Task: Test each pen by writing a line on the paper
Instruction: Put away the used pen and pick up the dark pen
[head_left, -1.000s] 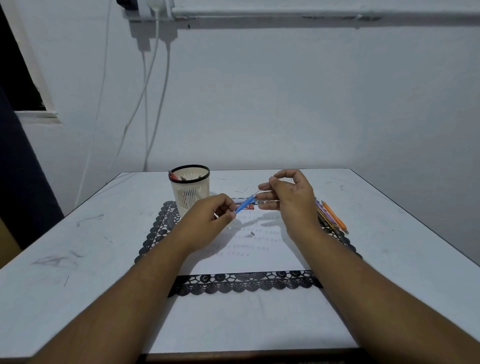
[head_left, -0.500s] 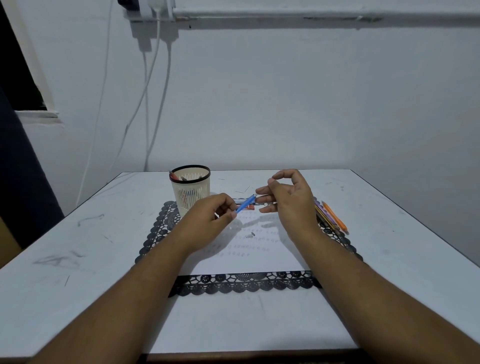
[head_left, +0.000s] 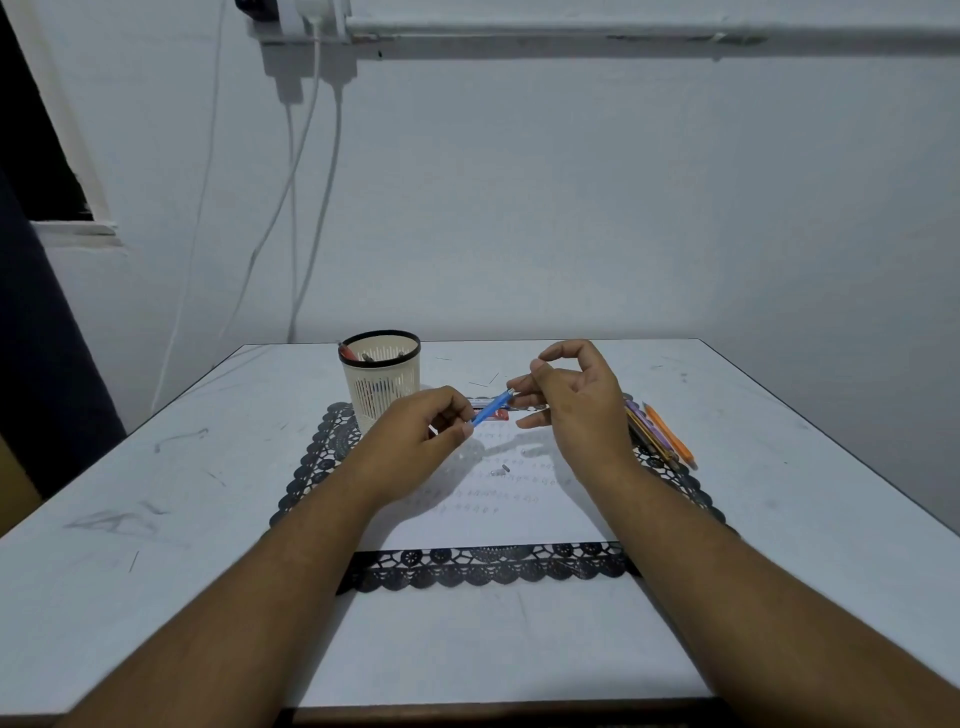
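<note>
- Pinching the blue pen (head_left: 492, 410) at its lower end, the left hand (head_left: 426, 436) is holding it tilted above the paper (head_left: 519, 519).
- The right hand (head_left: 571, 410) fingers (head_left: 519, 387) are touching its upper tip, apparently pinching it.
- Keeping the barrel steady is helping any clicking or twisting.

Lower end of blue pen (head_left: 492, 409) buried in left hand (head_left: 415, 441); writing on paper (head_left: 498, 519) too faint to read; pens in holder (head_left: 382, 379) mostly hidden
</note>
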